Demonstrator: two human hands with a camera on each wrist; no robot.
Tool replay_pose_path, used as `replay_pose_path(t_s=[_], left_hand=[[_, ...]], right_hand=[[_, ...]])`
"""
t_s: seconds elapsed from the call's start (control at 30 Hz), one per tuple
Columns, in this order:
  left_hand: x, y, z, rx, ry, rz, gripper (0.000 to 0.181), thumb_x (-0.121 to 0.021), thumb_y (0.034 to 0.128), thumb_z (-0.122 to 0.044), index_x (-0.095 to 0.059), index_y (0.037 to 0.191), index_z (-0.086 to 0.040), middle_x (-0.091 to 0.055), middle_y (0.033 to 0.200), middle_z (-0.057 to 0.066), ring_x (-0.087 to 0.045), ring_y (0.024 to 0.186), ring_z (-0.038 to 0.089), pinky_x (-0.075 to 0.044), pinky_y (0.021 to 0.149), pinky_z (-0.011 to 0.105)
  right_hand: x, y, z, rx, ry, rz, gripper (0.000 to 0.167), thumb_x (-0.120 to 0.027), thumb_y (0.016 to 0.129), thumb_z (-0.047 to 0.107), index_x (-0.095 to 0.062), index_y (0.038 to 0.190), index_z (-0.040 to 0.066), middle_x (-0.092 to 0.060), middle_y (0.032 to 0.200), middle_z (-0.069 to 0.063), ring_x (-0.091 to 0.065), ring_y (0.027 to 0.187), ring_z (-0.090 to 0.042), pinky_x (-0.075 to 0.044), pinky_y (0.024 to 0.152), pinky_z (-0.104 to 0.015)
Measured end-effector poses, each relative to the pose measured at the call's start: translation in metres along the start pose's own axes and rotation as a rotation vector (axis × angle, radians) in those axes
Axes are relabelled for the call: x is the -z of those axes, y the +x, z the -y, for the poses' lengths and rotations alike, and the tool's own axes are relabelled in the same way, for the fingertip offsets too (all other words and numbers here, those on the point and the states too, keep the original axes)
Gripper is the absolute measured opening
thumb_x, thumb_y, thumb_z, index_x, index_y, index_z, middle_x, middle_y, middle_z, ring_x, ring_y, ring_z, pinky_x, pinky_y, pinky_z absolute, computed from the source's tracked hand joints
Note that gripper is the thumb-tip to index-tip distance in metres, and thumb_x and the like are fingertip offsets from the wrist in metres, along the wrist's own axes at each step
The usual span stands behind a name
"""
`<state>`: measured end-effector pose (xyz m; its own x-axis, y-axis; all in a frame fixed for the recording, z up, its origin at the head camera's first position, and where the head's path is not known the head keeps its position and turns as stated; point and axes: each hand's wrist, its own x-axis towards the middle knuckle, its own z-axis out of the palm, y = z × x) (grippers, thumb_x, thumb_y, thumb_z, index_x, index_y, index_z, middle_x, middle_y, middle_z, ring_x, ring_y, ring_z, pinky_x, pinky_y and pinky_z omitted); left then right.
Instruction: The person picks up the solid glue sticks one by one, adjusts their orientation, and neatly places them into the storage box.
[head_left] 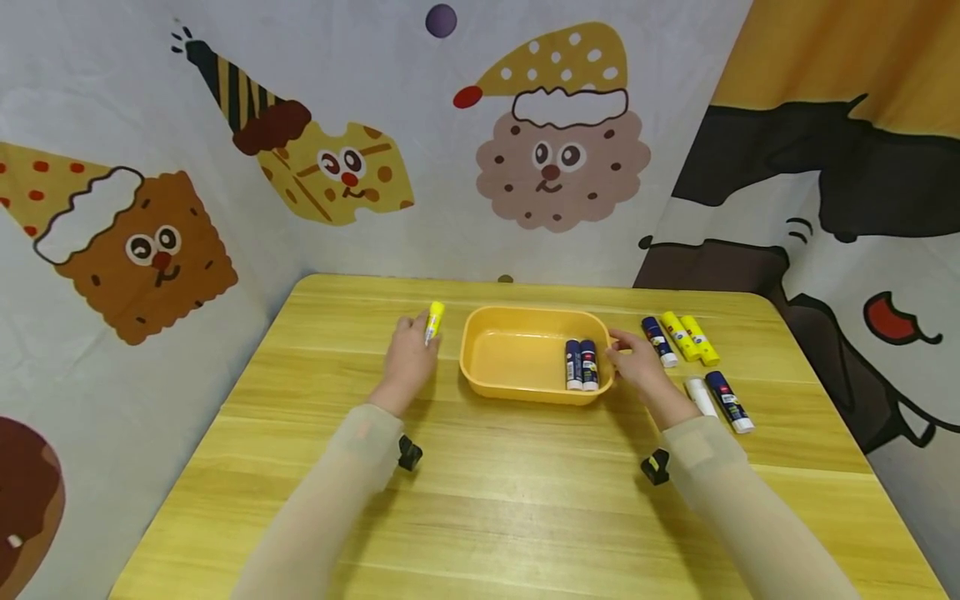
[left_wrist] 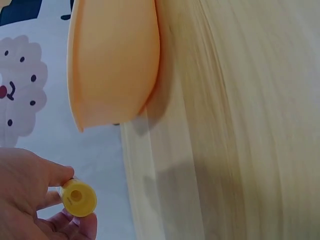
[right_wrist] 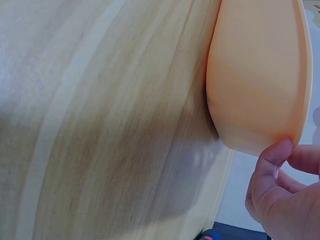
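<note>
The left hand (head_left: pixel 410 357) has its grip closed about a yellow glue stick (head_left: pixel 435 322), pinched between thumb and fingers, to the left of the orange tray (head_left: pixel 517 358) and apart from it. The right hand (head_left: pixel 636 362) has its grip pinching the tray's right end at the rim, thumb and fingers nearly together. Inside the tray, at its right end, two blue glue sticks (head_left: pixel 582 365) lie side by side. To the right of the tray, on the worktop (head_left: pixel 510 500), lie two yellow sticks (head_left: pixel 690 338), a blue one (head_left: pixel 658 342) beside them, and, nearer the wearer, a white stick (head_left: pixel 701 397) next to another blue one (head_left: pixel 729 402).
</note>
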<state>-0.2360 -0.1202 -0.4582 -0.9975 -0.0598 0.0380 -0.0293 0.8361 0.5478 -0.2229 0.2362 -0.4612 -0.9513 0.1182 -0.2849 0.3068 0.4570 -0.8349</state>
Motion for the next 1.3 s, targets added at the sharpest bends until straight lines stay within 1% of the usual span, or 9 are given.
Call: replay_pose_path(t_s=[0.13, 0.23, 0.43, 0.5, 0.73, 0.87, 1.03, 1.3], left_hand=[[-0.001, -0.001, -0.008, -0.018, -0.002, -0.001, 0.057, -0.056, 0.0949, -0.028, -0.037, 0.146, -0.012, -0.048, 0.121, 0.016, -0.055, 0.096, 0.027, -0.052, 0.076, 0.04], [-0.002, -0.001, -0.015, -0.037, -0.007, 0.002, 0.057, -0.057, 0.0946, -0.026, -0.037, 0.145, -0.011, -0.049, 0.122, 0.017, -0.055, 0.098, 0.028, -0.052, 0.08, 0.04], [-0.006, -0.001, -0.027, -0.062, -0.006, 0.013, 0.056, -0.058, 0.0943, -0.023, -0.038, 0.145, -0.011, -0.049, 0.121, 0.016, -0.056, 0.096, 0.026, -0.053, 0.078, 0.038], [-0.008, -0.001, -0.031, -0.072, 0.0, 0.017, 0.056, -0.057, 0.0945, -0.023, -0.038, 0.145, -0.01, -0.049, 0.122, 0.017, -0.056, 0.099, 0.026, -0.053, 0.079, 0.037], [-0.016, -0.001, -0.04, -0.072, -0.003, 0.029, 0.056, -0.058, 0.0942, -0.023, -0.038, 0.145, -0.012, -0.049, 0.124, 0.015, -0.056, 0.101, 0.026, -0.052, 0.082, 0.037], [-0.02, -0.002, -0.046, -0.086, 0.002, 0.024, 0.055, -0.058, 0.0943, -0.023, -0.039, 0.145, -0.013, -0.048, 0.126, 0.015, -0.056, 0.104, 0.026, -0.052, 0.084, 0.038], [-0.022, -0.003, -0.054, -0.105, -0.01, 0.012, 0.053, -0.058, 0.0942, -0.023, -0.041, 0.143, -0.013, -0.05, 0.123, 0.014, -0.057, 0.099, 0.025, -0.053, 0.08, 0.037], [-0.025, -0.006, -0.066, -0.105, -0.022, 0.013, 0.053, -0.058, 0.0945, -0.026, -0.041, 0.144, -0.015, -0.05, 0.119, 0.012, -0.057, 0.093, 0.022, -0.054, 0.075, 0.035]], right_hand=[[0.0, 0.0, 0.001, -0.005, 0.003, 0.001, 0.047, -0.045, 0.1, 0.012, -0.036, 0.146, 0.008, -0.043, 0.121, -0.015, -0.048, 0.091, -0.021, -0.053, 0.076, -0.038], [0.0, 0.0, 0.001, -0.004, 0.004, 0.004, 0.047, -0.045, 0.1, 0.012, -0.036, 0.146, 0.008, -0.043, 0.121, -0.014, -0.048, 0.091, -0.021, -0.053, 0.077, -0.039], [0.0, 0.0, 0.001, 0.004, 0.007, 0.005, 0.047, -0.045, 0.099, 0.011, -0.036, 0.146, 0.007, -0.043, 0.121, -0.015, -0.048, 0.089, -0.021, -0.053, 0.076, -0.038], [0.0, 0.0, 0.001, 0.001, 0.009, 0.002, 0.047, -0.045, 0.099, 0.011, -0.036, 0.146, 0.007, -0.043, 0.121, -0.015, -0.048, 0.089, -0.021, -0.053, 0.075, -0.038], [0.0, -0.001, 0.001, -0.013, -0.001, -0.006, 0.047, -0.045, 0.1, 0.011, -0.036, 0.146, 0.008, -0.043, 0.121, -0.014, -0.048, 0.092, -0.023, -0.053, 0.077, -0.038], [0.0, -0.001, 0.001, -0.013, -0.003, -0.002, 0.047, -0.044, 0.1, 0.011, -0.036, 0.146, 0.008, -0.043, 0.121, -0.015, -0.048, 0.093, -0.023, -0.053, 0.073, -0.035], [0.0, -0.001, 0.001, -0.028, -0.009, -0.003, 0.048, -0.044, 0.1, 0.012, -0.035, 0.147, 0.01, -0.042, 0.123, -0.015, -0.047, 0.096, -0.025, -0.052, 0.071, -0.031], [0.0, -0.001, 0.001, -0.026, -0.002, 0.009, 0.048, -0.043, 0.1, 0.012, -0.033, 0.147, 0.01, -0.041, 0.123, -0.016, -0.046, 0.097, -0.025, -0.052, 0.077, -0.038]])
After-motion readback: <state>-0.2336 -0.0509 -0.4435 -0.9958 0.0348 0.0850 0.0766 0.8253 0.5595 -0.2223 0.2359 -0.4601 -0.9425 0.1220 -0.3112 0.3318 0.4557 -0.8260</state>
